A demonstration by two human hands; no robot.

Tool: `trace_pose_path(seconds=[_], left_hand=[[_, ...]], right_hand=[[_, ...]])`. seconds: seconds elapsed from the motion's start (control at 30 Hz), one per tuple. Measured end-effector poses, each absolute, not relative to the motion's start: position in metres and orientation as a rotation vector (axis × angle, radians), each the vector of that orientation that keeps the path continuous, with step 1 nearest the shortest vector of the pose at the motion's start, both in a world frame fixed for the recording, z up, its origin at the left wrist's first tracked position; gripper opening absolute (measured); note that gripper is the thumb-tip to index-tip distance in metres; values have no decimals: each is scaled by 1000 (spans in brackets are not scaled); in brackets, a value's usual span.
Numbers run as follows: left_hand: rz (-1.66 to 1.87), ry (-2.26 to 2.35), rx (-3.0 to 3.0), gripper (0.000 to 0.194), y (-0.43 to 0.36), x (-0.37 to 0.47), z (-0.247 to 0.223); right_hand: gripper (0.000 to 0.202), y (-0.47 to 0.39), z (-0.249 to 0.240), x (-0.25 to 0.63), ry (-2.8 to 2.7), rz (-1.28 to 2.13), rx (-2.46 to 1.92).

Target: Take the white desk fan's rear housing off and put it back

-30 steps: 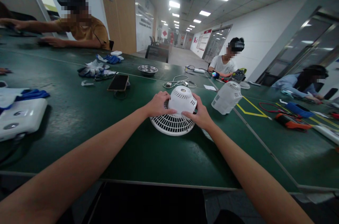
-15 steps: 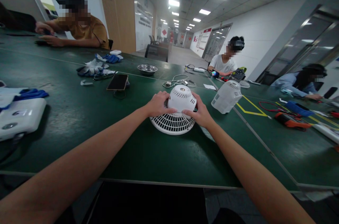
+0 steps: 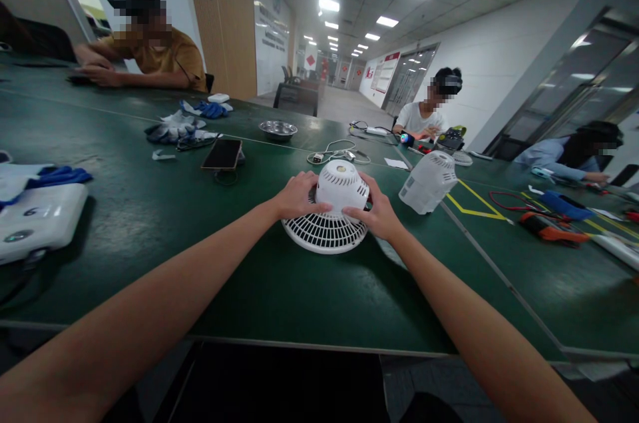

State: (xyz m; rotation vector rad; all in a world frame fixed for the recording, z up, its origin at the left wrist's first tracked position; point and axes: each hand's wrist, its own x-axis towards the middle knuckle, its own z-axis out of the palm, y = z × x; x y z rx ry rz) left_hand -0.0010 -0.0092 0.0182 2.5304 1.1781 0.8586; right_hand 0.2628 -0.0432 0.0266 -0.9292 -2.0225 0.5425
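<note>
A white fan head (image 3: 342, 188) lies grille-down on the green table in front of me, its rounded, vented motor housing pointing up. Beneath the housing spreads the slatted grille (image 3: 327, 234). My left hand (image 3: 301, 198) wraps round the left side of the housing, thumb across its front. From the right, my right hand (image 3: 378, 211) grips the same housing, its thumb almost meeting the other. The fingertips behind the housing are hidden. To the right, apart from my hands, stands a white plastic fan base (image 3: 428, 183), slightly tilted in view.
Behind the fan lies a coiled white cable (image 3: 339, 154), with a metal dish (image 3: 278, 130) farther back. A phone (image 3: 222, 154), gloves (image 3: 177, 126) and a white box (image 3: 42, 220) are on the left. An orange multimeter (image 3: 552, 228) lies right. Several people sit around the table.
My hands and the fan head stay in nearly the same place. Across the table, the co-workers' hands have shifted a little.
</note>
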Motion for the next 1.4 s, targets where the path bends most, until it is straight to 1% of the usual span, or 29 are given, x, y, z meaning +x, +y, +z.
trace_pose_path(seconds=[0.27,0.43,0.53,0.63,0.77,0.83,0.87,0.97,1.03,1.13,1.4], left_hand=[[847,1199,2555,65,-11,0,20],[848,1186,2583,64,-13,-1,21],[935,1133,2535,63,-15,-3,22],[1033,1025,2401,58,-17,-4,23],[1057,937,2310,49,-22,-3,24],[1061,895,2309,57,-25,-2,24],[1056,865,2318,66,-26,-1,25],[1025,812,2379,108,-31,3,25],[1020,842,2407,124,-33,7,25],[1001,872,2420,131,-36,11,25],[1024,817,2451,131,-43,11,32]], right_hand=[[85,-45,25,264,-2035,477,-907],[82,-47,26,265,-2122,286,-921],[81,-48,27,269,-2151,213,-948],[86,-50,29,273,-2149,279,-964],[86,-53,29,273,-2170,438,-885],[86,-54,29,272,-2178,486,-858],[87,-55,29,271,-2179,500,-852],[88,-57,29,270,-2191,513,-849],[89,-58,30,269,-2202,517,-857],[89,-63,32,266,-2201,540,-890],[92,-68,34,260,-2166,635,-919]])
